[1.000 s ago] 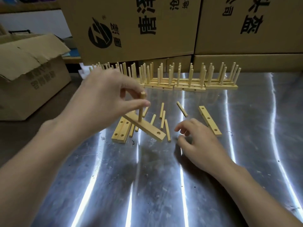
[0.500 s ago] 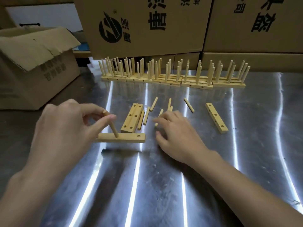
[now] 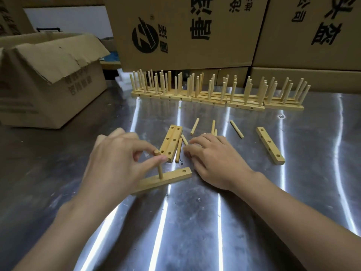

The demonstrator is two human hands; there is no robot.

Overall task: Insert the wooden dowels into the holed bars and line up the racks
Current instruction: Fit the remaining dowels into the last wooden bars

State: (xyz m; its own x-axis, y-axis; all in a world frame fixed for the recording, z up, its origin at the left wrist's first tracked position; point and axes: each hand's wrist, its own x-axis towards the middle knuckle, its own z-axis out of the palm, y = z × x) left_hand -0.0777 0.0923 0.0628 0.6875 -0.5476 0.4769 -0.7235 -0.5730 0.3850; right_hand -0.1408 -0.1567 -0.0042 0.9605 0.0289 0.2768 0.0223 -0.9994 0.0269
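Head view: left hand [image 3: 117, 163] pinches upright dowel [image 3: 160, 170] standing in holed bar [image 3: 173, 177].

A brushed metal counter [image 3: 195, 231] reflects overhead light as long bright streaks running toward its near edge. Large brown cartons [image 3: 185, 30] printed with black characters are stacked along its far edge. An open carton [image 3: 48, 81] sits at the far left corner, a white surface [image 3: 68, 18] behind it.

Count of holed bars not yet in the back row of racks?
4. A pair of bars side by side mid-table, the right bar alone, the front bar holding the dowel that the left hand pinches.
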